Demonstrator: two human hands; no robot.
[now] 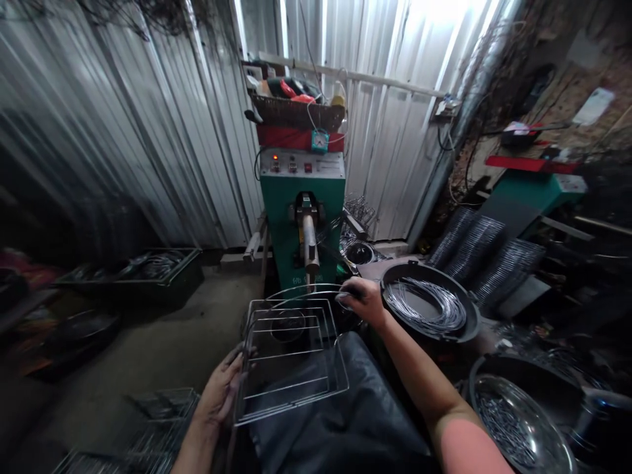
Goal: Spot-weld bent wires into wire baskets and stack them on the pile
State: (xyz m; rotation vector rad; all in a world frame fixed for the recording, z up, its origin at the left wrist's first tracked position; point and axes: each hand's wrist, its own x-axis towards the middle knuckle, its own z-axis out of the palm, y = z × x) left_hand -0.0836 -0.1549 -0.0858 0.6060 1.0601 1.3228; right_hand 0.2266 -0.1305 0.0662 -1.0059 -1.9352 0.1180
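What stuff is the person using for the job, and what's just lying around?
Looks part of the job:
wire frame, in the left hand
curved wires, in the right hand
green machine, in front
probably the bent wires in the round tub

Seems just lying about:
open box on the machine
green bin, far left

Beyond the right fingers [358, 286], marks on the dial [320, 140] and lettering [303, 280] on the green machine [279, 220] are too small to read. To those fingers' right, the bottom edge cuts off a metal bowl [538, 421]. Down left of the left fingers [233, 359], blurred wire racks [165, 421] run off that edge.
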